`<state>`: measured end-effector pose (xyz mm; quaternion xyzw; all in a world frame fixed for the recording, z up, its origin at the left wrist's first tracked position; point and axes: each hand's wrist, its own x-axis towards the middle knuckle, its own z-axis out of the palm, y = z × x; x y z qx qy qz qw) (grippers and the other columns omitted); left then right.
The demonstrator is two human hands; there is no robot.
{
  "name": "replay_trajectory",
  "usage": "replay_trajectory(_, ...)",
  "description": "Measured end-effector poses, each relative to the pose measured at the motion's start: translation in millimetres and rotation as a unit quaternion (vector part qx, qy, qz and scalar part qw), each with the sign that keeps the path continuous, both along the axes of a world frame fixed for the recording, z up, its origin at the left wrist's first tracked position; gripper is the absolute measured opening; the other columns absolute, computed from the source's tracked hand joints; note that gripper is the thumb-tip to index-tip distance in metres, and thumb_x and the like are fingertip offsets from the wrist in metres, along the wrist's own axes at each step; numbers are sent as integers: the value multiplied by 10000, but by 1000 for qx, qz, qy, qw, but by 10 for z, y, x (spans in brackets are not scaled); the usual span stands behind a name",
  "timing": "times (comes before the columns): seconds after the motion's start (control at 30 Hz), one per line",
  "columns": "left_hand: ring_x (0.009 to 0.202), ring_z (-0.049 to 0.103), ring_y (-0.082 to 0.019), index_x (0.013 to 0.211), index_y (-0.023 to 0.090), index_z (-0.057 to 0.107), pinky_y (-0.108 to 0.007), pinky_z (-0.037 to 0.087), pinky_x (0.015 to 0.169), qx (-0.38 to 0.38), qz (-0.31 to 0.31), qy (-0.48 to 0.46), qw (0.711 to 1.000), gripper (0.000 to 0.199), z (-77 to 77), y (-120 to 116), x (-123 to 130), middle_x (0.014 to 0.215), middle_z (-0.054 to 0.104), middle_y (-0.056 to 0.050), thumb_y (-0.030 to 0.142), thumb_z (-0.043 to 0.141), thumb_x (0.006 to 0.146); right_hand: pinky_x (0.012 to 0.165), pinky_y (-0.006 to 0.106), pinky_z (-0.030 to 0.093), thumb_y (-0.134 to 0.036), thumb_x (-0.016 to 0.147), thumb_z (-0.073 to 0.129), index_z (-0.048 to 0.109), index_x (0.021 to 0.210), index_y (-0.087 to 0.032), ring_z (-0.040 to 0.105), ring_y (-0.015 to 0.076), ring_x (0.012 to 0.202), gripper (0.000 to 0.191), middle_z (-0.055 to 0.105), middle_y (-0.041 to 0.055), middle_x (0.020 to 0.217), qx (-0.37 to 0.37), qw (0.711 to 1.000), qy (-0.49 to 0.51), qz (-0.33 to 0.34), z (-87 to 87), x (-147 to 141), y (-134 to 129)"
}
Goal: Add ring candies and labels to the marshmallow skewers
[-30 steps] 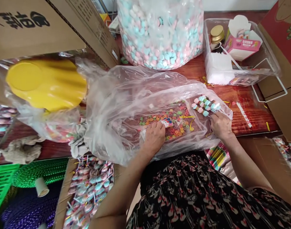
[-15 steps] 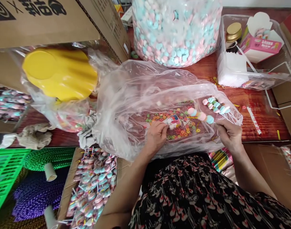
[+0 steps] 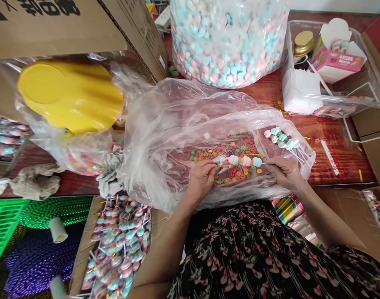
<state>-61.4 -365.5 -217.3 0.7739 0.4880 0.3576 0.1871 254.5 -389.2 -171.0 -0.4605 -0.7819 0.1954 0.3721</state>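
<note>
Right hand, grip pinched on the bare end of the candy stick, and that row of sweets points straight across at the left hand. Left grip is clamped as well, thumb and fingers on a printed wrapper, the stick's tip right up at it; inside or just against it, I can't tell. The smart play: hold stick and wrapper in one line, ease the film's edge open, push softly from the bare end so no sweet snags. Below, candy rings lie about the plastic sheet; light wrists there. Over right, a bunch of candy sticks rests above the desk, worth leaving elbow room.
</note>
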Motion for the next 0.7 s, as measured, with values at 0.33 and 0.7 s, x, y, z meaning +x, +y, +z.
replay_trajectory(0.33, 887, 707, -187, 839, 203, 757, -333, 570, 828, -15, -7, -40, 999, 160, 28, -13, -28, 910, 754, -69, 307, 652, 898, 588, 263, 383, -138, 920, 503, 692, 923, -206, 569, 134, 621, 201, 666, 16, 733, 52, 982, -172, 60, 126, 53, 132)
replay_trajectory(0.7, 957, 673, -195, 902, 194, 715, -360, 551, 870, 14, -81, -28, 996, 142, 5, 22, -56, 1006, 729, -93, 277, 601, 927, 654, 295, 381, -95, 863, 479, 674, 932, -184, 583, 157, 713, 225, 704, 41, 805, 157, 952, -244, 99, 272, -213, 183)
